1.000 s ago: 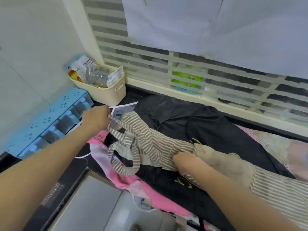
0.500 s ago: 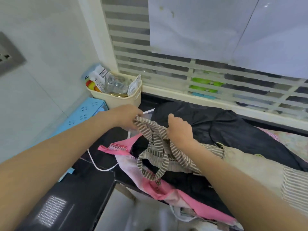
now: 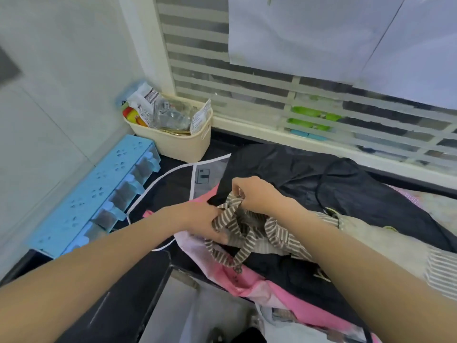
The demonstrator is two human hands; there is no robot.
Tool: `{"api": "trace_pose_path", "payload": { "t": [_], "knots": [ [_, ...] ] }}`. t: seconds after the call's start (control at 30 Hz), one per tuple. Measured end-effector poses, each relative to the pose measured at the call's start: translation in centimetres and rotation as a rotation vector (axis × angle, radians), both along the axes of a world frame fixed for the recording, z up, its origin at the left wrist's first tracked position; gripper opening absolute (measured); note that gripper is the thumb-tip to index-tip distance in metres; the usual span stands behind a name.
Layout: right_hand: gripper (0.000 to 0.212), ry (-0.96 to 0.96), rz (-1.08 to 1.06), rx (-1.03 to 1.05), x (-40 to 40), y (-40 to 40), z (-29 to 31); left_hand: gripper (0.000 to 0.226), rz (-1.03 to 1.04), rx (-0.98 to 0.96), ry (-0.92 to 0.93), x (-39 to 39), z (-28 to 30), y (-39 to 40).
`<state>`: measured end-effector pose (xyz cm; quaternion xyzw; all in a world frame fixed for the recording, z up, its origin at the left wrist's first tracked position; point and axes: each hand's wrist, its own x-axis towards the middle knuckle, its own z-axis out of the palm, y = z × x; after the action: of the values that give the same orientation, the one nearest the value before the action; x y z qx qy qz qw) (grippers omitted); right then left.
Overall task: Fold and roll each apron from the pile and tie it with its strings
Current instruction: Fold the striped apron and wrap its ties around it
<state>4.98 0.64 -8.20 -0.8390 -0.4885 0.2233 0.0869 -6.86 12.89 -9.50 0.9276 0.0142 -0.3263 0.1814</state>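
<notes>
left hand (image 3: 197, 220), right hand (image 3: 257, 194) — gripping striped apron (image 3: 249, 231)

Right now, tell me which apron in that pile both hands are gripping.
The brown-and-white striped apron. The left hand and the right hand both grip its bunched straps; the black apron and the pink apron lie under it, unheld.

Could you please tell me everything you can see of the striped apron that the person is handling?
The striped apron is soft woven cloth in brown and off-white stripes, with a plain beige panel farther right. Its long striped straps hang in loose loops and are not tied. It lies crumpled on the black apron, above the pink apron. The left hand grips the bunched cloth from the left, and the right hand pinches a strap from above.
</notes>
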Motion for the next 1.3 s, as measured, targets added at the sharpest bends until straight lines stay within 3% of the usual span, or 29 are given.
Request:
{"api": "trace_pose_path", "payload": {
  "t": [0.17, 0.23, 0.3, 0.4, 0.57, 0.63, 0.73, 0.77, 0.83, 0.9, 1.0, 1.07, 1.13, 1.23, 1.3],
  "knots": [
    [0.013, -0.175, 0.193, -0.241, 0.3, -2.3, -1.3, 0.104, -0.055, 0.009, 0.024, -1.2, -2.4, -3.2],
    [0.02, -0.162, 0.154, -0.265, 0.5, -3.3, -2.2, 0.108, -0.026, 0.052, 0.093, -1.6, -3.4, -4.4],
    [0.03, -0.126, 0.109, -0.285, 0.8, -4.3, -2.7, 0.106, -0.013, 0.086, 0.117, -1.8, -4.0, -4.7],
    [0.026, -0.183, 0.13, -0.255, 0.9, -4.9, -2.9, 0.091, -0.027, 0.025, 0.078, -1.3, -3.3, -3.7],
    [0.065, -0.502, 0.063, -0.282, 1.2, -4.6, -2.1, 0.055, 0.312, -0.412, 0.035, 1.0, 2.0, 2.0],
    [0.059, -0.533, -0.096, -0.28, 1.8, -4.8, -1.8, 0.028, 0.398, -0.412, -0.076, 1.4, 4.1, 4.1],
    [0.017, -0.298, -0.252, -0.18, 2.6, -5.0, -2.3, 0.008, 0.486, -0.424, -0.121, 1.7, 5.9, 6.8],
    [0.005, -0.174, -0.294, -0.086, 2.7, -5.1, -2.3, 0.019, 0.474, -0.386, -0.093, 1.8, 6.2, 7.6],
    [0.024, 0.024, -0.314, 0.136, 2.5, -5.1, -2.0, 0.057, 0.392, -0.157, -0.015, 1.8, 6.3, 9.0],
    [0.024, 0.074, -0.211, 0.217, 1.7, -5.1, -1.6, 0.058, 0.36, 0.07, 0.051, 1.8, 5.0, 10.5],
    [0.026, -0.088, 0.143, -0.01, -0.6, -4.8, -2.3, 0.033, 0.337, 0.359, 0.096, 2.2, 3.1, 11.0],
    [0.037, -0.138, 0.258, -0.162, -1.4, -4.4, -3.6, 0.033, 0.291, 0.463, 0.133, 2.9, 2.6, 10.0],
    [0.04, -0.234, 0.329, -0.251, -1.5, -4.0, -4.4, 0.03, 0.326, 0.397, 0.045, 3.9, 2.3, 9.0],
    [0.04, -0.29, 0.386, -0.272, -1.6, -4.1, -4.9, 0.024, 0.457, 0.239, -0.326, 6.0, 2.2, 6.6],
    [0.04, -0.266, 0.407, -0.276, -1.7, -4.2, -4.6, 0.021, 0.492, 0.033, -0.319, 7.1, 1.8, 4.1]
  ]
}}
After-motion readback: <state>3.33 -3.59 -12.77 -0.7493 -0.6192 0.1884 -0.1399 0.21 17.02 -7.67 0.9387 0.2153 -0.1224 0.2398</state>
